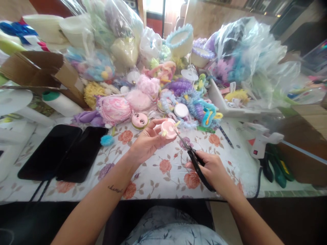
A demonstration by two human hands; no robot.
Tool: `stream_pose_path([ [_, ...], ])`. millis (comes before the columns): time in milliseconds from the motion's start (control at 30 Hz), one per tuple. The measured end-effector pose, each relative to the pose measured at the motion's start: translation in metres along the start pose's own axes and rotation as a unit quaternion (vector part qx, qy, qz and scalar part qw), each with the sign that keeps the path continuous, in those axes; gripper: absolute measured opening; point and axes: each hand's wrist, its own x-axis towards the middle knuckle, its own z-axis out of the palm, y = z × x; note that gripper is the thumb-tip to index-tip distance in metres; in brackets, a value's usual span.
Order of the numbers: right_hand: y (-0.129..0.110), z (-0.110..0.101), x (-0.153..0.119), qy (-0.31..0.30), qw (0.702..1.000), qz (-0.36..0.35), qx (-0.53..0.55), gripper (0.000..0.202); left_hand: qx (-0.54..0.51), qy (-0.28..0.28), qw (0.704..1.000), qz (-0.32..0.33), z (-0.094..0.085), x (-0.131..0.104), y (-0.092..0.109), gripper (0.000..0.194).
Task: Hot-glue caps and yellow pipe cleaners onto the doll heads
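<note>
My left hand [145, 143] grips a small round pink piece [167, 128] by its edge, above the flowered tablecloth. Two short pale yellow bits stick out from opposite sides of it. My right hand [211, 166] is closed around the black handles of a pair of scissors [198, 168]. The scissor tips reach the right side of the pink piece; whether they touch it I cannot tell. Just beyond my left hand lies a round doll face [139, 120] with painted eyes. Behind the pink piece is a white round lid-like disc [181, 110].
Pink yarn [114, 109] and other fluffy materials pile up behind the hands. Two black phones or tablets [79, 154] lie at left, beside a blue pompom [107, 140]. A white glue gun [264, 137] and green-handled tools [277, 166] are at right. A cardboard box [33, 68] stands back left.
</note>
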Motion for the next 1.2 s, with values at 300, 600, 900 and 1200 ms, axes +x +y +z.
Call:
stream_pose_path([
  [300, 0.014, -0.014, -0.002, 0.094, 0.993, 0.016, -0.070, 0.024, -0.037, 0.011, 0.999, 0.009, 0.000, 0.000, 0.011, 0.045],
  [600, 0.057, -0.033, 0.010, 0.150, 0.947, -0.049, -0.279, 0.021, -0.053, 0.043, 0.998, -0.018, -0.002, 0.001, 0.013, 0.043],
  [900, 0.003, -0.013, 0.041, 0.096, 0.974, -0.052, 0.200, 0.054, -0.057, 0.012, 0.996, -0.061, 0.005, 0.000, 0.009, 0.044],
  [1200, -0.009, 0.019, 0.085, -0.029, 0.846, -0.076, 0.527, 0.052, -0.019, 0.005, 0.998, -0.057, 0.003, -0.002, 0.008, 0.042],
])
